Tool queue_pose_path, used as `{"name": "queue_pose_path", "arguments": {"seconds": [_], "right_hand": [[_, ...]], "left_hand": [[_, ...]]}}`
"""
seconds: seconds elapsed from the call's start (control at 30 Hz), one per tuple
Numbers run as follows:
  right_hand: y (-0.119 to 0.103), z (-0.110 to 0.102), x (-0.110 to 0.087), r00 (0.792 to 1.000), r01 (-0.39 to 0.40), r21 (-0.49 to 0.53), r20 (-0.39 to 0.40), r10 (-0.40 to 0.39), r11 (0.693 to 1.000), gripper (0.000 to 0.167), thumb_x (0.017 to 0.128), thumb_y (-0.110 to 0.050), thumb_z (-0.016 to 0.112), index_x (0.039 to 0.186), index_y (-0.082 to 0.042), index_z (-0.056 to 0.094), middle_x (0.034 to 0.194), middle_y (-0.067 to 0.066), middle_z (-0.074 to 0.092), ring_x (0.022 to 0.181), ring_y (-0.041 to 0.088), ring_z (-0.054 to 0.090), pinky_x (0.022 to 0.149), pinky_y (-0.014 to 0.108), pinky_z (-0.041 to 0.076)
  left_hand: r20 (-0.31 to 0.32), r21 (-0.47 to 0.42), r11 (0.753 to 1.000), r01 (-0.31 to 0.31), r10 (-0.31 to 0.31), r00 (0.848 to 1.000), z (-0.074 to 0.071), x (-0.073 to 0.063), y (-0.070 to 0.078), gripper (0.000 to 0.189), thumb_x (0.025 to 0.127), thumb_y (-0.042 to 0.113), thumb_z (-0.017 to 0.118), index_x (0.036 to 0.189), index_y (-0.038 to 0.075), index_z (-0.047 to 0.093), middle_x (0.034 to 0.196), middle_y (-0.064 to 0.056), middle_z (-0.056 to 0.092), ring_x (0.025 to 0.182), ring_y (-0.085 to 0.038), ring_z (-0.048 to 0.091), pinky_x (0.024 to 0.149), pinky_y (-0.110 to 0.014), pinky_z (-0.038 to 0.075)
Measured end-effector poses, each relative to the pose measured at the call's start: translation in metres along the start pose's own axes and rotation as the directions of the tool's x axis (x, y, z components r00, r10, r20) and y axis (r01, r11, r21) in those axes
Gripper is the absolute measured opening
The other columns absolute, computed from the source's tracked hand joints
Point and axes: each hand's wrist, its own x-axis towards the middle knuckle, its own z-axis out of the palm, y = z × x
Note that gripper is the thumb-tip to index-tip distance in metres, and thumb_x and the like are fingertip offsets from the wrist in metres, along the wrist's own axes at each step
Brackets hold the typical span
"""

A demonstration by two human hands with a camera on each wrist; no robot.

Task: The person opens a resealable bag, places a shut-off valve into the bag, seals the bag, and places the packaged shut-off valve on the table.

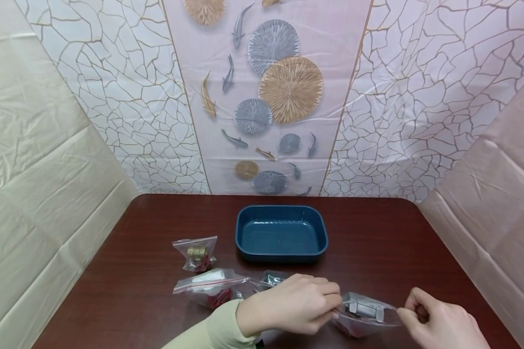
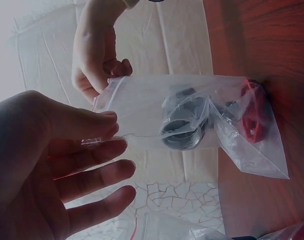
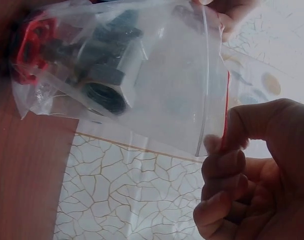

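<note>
A clear zip bag [image 1: 357, 324] stands upright near the front right of the table, its mouth spread between both hands. Inside is a grey metal valve [image 1: 365, 310] with a threaded opening; its red handwheel [image 2: 252, 112] lies at the bottom of the bag. My left hand [image 1: 298, 303] pinches one end of the bag's mouth between thumb and forefinger, and in the left wrist view its other fingers spread loosely. At the opposite end, my right hand [image 1: 445, 320] pinches the red-lined edge [image 3: 226, 107], with its remaining fingers curled in.
A blue rectangular tray [image 1: 281, 257] stands at the table's middle back. Left of it sits a small zip bag [image 1: 196, 254] with a brass-coloured piece. Closer in, another zip bag [image 1: 209, 283] holds something white and red. A further bag [image 1: 274, 277] is partly behind my left hand.
</note>
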Motion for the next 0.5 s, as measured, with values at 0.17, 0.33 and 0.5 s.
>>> {"name": "queue_pose_path", "arguments": {"seconds": [0.17,0.33,0.5], "right_hand": [[0.003,0.001,-0.002,0.995,0.049,0.008,-0.093,-0.048,0.999,0.024,0.085,-0.02,0.067,0.072,-0.031,0.051,0.058,-0.013,0.042,0.056,0.004,0.04,0.057,0.031,0.032],[0.008,0.004,-0.002,0.979,0.1,0.05,-0.184,-0.09,0.994,0.024,0.082,-0.013,0.069,0.073,-0.033,0.058,0.06,-0.019,0.04,0.057,-0.002,0.037,0.055,0.028,0.031],[0.016,0.008,-0.002,0.961,0.17,0.063,-0.231,-0.151,0.983,0.021,0.081,-0.01,0.073,0.08,-0.03,0.067,0.07,-0.025,0.049,0.059,-0.004,0.038,0.054,0.027,0.034]], "left_hand": [[-0.023,-0.04,0.999,0.001,-0.002,1.0,0.0,0.001,0.0,0.007,0.097,0.024,0.062,0.098,0.022,0.068,0.089,0.014,0.058,0.082,-0.001,0.056,0.073,-0.011,0.045],[-0.053,-0.079,0.996,0.028,-0.033,0.998,0.002,0.002,0.0,0.008,0.1,0.025,0.061,0.099,0.02,0.068,0.087,0.013,0.06,0.082,0.0,0.057,0.073,-0.01,0.045],[-0.094,-0.1,0.994,0.046,-0.056,0.994,0.006,0.001,0.001,0.008,0.101,0.024,0.06,0.102,0.02,0.067,0.089,0.012,0.064,0.083,-0.001,0.061,0.074,-0.011,0.046]]}}
